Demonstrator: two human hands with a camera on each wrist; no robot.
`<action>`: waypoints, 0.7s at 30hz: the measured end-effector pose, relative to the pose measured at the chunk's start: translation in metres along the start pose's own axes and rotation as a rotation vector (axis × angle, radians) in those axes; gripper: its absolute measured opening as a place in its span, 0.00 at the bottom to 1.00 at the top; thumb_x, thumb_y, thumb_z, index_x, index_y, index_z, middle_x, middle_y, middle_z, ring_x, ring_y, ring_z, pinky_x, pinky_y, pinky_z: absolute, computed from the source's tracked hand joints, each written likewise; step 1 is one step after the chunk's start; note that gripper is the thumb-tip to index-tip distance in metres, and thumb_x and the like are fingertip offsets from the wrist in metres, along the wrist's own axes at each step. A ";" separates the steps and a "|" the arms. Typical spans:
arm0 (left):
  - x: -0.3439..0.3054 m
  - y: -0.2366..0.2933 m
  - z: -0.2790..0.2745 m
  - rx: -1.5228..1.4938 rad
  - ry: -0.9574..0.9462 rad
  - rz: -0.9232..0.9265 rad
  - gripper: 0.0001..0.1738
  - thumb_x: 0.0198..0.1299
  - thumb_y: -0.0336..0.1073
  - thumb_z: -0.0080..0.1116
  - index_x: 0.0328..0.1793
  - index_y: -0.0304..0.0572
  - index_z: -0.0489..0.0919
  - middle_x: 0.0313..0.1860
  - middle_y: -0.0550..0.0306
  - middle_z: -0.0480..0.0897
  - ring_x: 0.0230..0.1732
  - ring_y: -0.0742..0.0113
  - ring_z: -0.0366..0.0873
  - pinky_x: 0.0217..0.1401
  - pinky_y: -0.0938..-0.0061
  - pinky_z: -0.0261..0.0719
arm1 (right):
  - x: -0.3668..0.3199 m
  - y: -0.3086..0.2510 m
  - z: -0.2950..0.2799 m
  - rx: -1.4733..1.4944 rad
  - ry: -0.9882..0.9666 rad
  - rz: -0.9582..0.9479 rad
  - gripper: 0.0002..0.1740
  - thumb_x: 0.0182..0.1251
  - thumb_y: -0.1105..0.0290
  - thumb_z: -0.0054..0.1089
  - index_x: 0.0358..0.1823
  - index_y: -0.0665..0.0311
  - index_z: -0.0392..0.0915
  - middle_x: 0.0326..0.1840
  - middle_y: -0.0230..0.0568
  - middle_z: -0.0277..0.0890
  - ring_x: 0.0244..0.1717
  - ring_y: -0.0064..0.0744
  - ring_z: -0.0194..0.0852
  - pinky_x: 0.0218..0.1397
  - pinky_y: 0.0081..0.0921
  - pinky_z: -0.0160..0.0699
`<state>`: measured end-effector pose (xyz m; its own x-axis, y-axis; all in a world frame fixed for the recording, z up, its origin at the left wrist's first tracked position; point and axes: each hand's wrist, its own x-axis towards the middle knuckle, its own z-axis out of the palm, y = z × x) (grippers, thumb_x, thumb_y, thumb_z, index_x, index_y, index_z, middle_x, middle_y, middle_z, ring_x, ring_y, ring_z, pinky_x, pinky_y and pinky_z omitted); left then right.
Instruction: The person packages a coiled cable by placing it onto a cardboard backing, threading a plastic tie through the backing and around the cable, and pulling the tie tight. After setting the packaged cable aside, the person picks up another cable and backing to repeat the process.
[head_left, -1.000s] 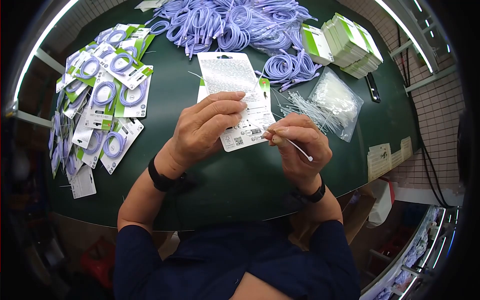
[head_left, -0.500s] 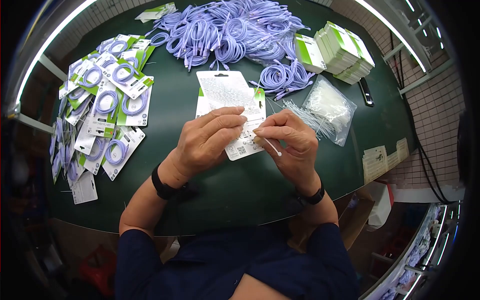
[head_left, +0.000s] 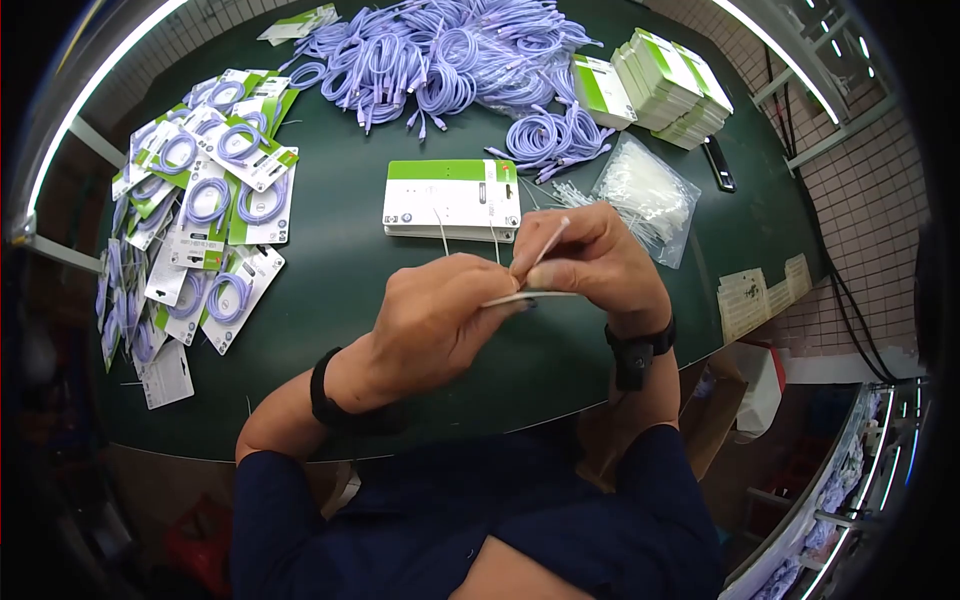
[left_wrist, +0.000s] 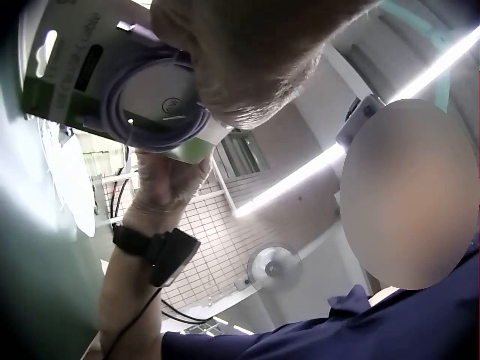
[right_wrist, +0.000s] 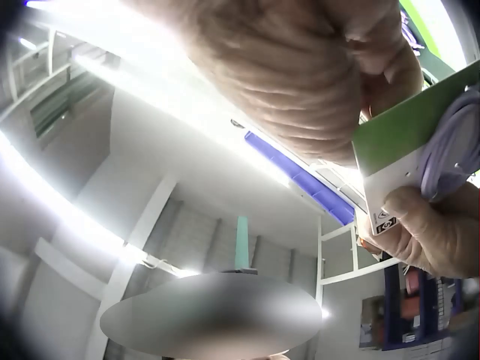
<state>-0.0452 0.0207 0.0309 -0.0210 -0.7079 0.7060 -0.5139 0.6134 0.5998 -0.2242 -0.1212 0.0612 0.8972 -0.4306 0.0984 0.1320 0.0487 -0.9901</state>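
Observation:
Over the front middle of the table, my left hand (head_left: pixel 435 318) grips a white and green packaging card (left_wrist: pixel 67 71), seen nearly edge-on in the head view. A coil of purple cable (left_wrist: pixel 116 112) lies against the card's front in the left wrist view. My left thumb presses the card near the coil in the right wrist view. Close beside it, my right hand (head_left: pixel 600 262) pinches a white cable tie (head_left: pixel 553 238) between thumb and fingers. Two thin white tie ends (head_left: pixel 443 232) stick out past the card on its far side.
A stack of cards (head_left: pixel 430 200) lies just beyond my hands. Carded cables (head_left: pixel 210 200) are heaped at left, loose purple cables (head_left: pixel 450 60) at the back. A bag of cable ties (head_left: pixel 650 190), more card stacks (head_left: pixel 670 85) and a black tool (head_left: pixel 718 165) are at right.
The card has tilted from showing its printed back to nearly edge-on, uncovering the stack beyond. My hands have come together, the left moving right and lower. The tie in my right hand now points upward.

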 end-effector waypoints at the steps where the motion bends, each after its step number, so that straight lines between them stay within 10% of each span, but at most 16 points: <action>1: 0.000 0.004 -0.002 -0.063 -0.020 -0.176 0.04 0.73 0.29 0.62 0.47 0.36 0.83 0.38 0.52 0.88 0.40 0.61 0.87 0.42 0.73 0.83 | 0.001 0.003 -0.001 0.082 0.018 0.058 0.12 0.58 0.79 0.77 0.44 0.69 0.88 0.39 0.38 0.83 0.39 0.24 0.77 0.42 0.21 0.73; 5: 0.002 -0.013 -0.002 -0.408 0.143 -0.475 0.07 0.78 0.30 0.56 0.53 0.34 0.82 0.41 0.55 0.87 0.41 0.69 0.84 0.45 0.76 0.81 | 0.006 0.021 0.000 0.126 0.540 -0.324 0.14 0.59 0.78 0.78 0.45 0.71 0.86 0.42 0.38 0.82 0.41 0.26 0.76 0.44 0.23 0.74; 12: 0.007 -0.045 -0.009 -0.668 0.281 -0.555 0.12 0.82 0.32 0.50 0.60 0.32 0.79 0.47 0.58 0.87 0.45 0.80 0.80 0.48 0.79 0.82 | 0.012 0.027 0.018 -1.199 0.311 -0.813 0.21 0.48 0.79 0.81 0.45 0.56 0.89 0.41 0.32 0.80 0.42 0.36 0.75 0.42 0.30 0.77; 21: 0.005 -0.043 0.001 -0.762 0.267 -0.600 0.12 0.80 0.30 0.52 0.63 0.32 0.78 0.50 0.56 0.87 0.47 0.78 0.82 0.51 0.78 0.83 | 0.023 0.052 0.020 -1.206 0.412 -0.929 0.22 0.44 0.79 0.82 0.43 0.53 0.89 0.40 0.31 0.80 0.41 0.37 0.75 0.40 0.31 0.76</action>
<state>-0.0238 -0.0096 0.0085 0.3019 -0.9291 0.2137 0.3109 0.3078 0.8992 -0.1881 -0.1108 0.0138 0.4993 -0.1163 0.8586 -0.0313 -0.9927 -0.1162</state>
